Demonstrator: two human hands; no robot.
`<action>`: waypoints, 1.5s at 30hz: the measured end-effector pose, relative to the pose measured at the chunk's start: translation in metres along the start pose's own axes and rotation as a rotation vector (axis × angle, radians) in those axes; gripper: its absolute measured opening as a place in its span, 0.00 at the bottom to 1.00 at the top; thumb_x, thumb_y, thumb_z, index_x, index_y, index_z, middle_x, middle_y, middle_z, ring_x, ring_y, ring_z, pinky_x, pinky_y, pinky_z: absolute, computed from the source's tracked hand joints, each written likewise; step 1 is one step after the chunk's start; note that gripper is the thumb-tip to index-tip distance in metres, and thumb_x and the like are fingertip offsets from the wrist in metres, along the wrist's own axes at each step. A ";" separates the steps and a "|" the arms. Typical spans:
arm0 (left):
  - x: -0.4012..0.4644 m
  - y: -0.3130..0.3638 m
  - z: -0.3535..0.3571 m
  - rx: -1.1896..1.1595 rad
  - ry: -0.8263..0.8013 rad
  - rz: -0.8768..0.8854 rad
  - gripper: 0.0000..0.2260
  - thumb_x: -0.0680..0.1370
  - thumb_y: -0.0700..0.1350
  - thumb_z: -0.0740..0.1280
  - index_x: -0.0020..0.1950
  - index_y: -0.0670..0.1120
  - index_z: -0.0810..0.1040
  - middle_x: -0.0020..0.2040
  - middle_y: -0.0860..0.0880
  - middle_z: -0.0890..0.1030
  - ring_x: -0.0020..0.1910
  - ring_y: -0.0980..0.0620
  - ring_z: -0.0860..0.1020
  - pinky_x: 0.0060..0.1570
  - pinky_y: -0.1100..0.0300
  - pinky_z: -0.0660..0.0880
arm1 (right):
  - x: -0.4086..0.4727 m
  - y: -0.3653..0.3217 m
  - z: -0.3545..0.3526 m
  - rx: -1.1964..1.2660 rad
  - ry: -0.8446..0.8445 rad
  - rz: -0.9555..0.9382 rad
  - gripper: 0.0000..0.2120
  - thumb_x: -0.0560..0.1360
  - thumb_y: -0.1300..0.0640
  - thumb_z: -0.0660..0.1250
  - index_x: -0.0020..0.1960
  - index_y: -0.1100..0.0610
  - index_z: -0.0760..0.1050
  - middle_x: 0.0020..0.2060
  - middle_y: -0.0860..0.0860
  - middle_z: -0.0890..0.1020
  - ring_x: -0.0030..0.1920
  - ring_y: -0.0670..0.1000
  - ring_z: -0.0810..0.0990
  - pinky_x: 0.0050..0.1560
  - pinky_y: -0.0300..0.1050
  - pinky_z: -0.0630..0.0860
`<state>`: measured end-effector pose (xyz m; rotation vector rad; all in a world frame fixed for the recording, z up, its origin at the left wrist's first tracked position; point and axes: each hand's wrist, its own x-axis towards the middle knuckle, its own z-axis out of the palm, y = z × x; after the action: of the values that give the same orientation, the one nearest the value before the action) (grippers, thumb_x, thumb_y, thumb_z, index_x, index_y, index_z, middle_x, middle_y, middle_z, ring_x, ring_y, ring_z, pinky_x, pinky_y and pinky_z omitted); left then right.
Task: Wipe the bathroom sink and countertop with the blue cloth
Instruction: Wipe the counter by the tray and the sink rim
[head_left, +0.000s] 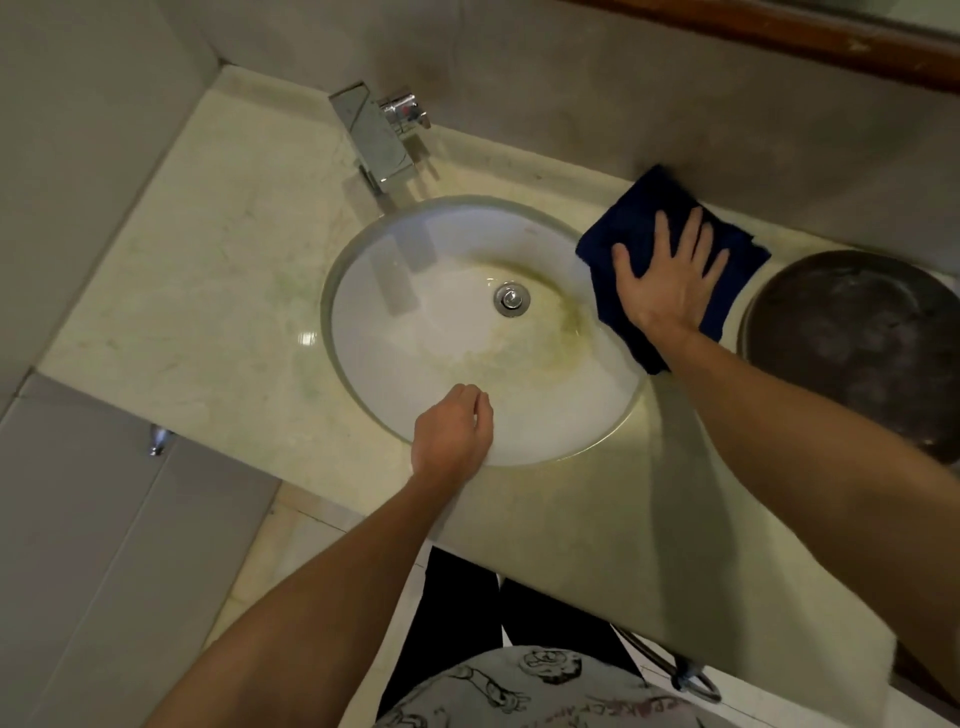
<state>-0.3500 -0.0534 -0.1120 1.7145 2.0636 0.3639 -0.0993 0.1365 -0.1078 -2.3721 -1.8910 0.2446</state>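
Wiping stage: the countertop to the right of the basin is being worked; by my reading the sink itself, with a yellow-green stain showing around the drain, is not yet being cleaned.
Countertop: pale stone is running from the left wall to a dark round bowl at the right edge, which is being cut off by the frame.
Blue cloth: lying flat on the counter between the sink rim and the bowl, its far corner touching the back wall.
Right hand: pressing down on the cloth, fingers straight and spread wide.
Left hand: resting at the sink's near rim, fingers loosely curled, holding nothing I can see.
Next move: probably calling for sweeping the cloth along the counter and then down into the stained basin.
Faucet: standing behind the sink; its spout end is being blurred by reflection.
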 end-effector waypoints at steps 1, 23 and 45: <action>0.000 0.001 0.000 0.001 0.005 0.008 0.13 0.84 0.47 0.58 0.43 0.45 0.75 0.38 0.49 0.76 0.32 0.47 0.75 0.38 0.49 0.76 | -0.009 0.005 0.000 -0.011 -0.010 -0.006 0.40 0.79 0.29 0.45 0.84 0.50 0.51 0.83 0.58 0.50 0.82 0.60 0.49 0.79 0.65 0.43; 0.000 0.000 0.000 0.050 -0.025 0.061 0.14 0.84 0.49 0.57 0.42 0.46 0.75 0.37 0.49 0.77 0.34 0.47 0.76 0.39 0.52 0.74 | -0.124 0.026 0.004 -0.025 -0.010 0.015 0.36 0.82 0.34 0.47 0.84 0.51 0.50 0.83 0.56 0.51 0.82 0.58 0.50 0.80 0.61 0.48; 0.001 -0.006 0.001 0.079 -0.098 0.036 0.17 0.81 0.50 0.56 0.42 0.42 0.78 0.37 0.45 0.79 0.37 0.42 0.77 0.40 0.54 0.72 | -0.316 0.200 -0.025 -0.021 -0.020 0.256 0.35 0.82 0.32 0.47 0.83 0.47 0.49 0.83 0.52 0.50 0.82 0.55 0.49 0.80 0.61 0.49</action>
<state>-0.3544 -0.0537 -0.1157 1.7806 2.0044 0.2073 0.0288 -0.2157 -0.0980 -2.6332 -1.6010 0.2696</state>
